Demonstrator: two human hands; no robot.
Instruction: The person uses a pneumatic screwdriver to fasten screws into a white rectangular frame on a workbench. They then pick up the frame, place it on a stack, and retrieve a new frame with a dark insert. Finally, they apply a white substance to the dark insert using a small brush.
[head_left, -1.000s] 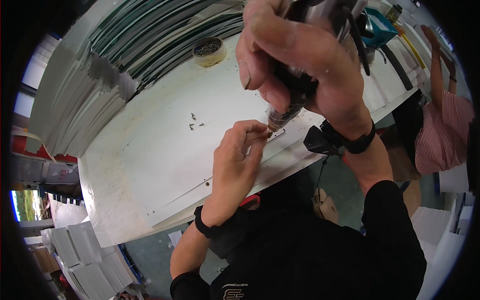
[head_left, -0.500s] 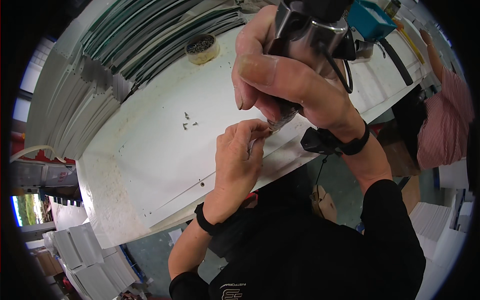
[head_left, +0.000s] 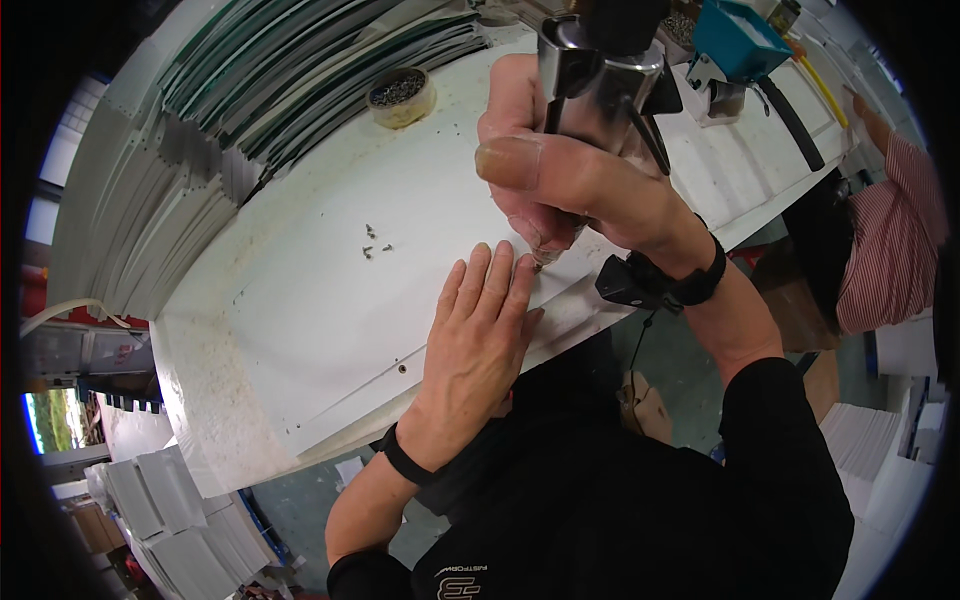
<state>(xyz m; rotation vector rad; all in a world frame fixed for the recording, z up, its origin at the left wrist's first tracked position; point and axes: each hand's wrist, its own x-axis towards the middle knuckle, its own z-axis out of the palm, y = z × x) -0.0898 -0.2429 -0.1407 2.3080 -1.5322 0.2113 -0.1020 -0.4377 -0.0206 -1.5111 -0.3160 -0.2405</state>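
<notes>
My left hand [head_left: 470,340] lies flat on a white sheet panel [head_left: 310,320], its fingers stretched and nearly together. My right hand [head_left: 590,185] is wrapped round a power screwdriver [head_left: 600,85] with a black body and shiny metal parts. The tool points down at the panel, its tip beside my left fingertips. What lies right under the tip is too small to make out. Several loose screws [head_left: 375,243] rest on the panel beyond my left hand. Near the panel's front edge there is a small dark round hole or fitting [head_left: 402,369].
A round tub [head_left: 408,117] of small screws stands at the back, beside stacked curved strips [head_left: 300,75] in grey and green. A teal bin device [head_left: 740,45] with a black handle is at the far right. A person in a striped top [head_left: 895,250] is beyond the table's right edge.
My left fingers were bunched at the tool's tip; they have let go and now lie flat on the panel. My right hand and the screwdriver have shifted slightly lower.
</notes>
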